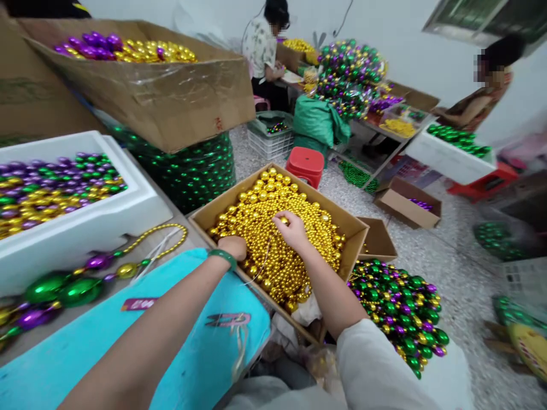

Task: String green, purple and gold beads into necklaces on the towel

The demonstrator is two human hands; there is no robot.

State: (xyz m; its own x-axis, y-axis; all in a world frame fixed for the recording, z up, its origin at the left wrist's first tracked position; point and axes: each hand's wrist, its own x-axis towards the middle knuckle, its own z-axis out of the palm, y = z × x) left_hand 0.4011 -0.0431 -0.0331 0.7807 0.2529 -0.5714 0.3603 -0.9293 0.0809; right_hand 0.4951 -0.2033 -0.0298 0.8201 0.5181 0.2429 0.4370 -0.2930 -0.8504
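My right hand is over a cardboard box of gold beads, thumb and forefinger pinched around a large gold bead. Strands of small gold beads fill the box beneath it. At the box's left side, my left hand, with a green bangle at the wrist, is curled down against the beads; its fingers are hidden. A thin white thread runs across the beads between the hands. Pink-handled snips rest on the turquoise table cover, under my left forearm.
To the left stand a white foam box of mixed beads and a large carton. A bead necklace lies by the foam box. Beyond are a red stool and two seated people. Multicoloured beads are piled at right.
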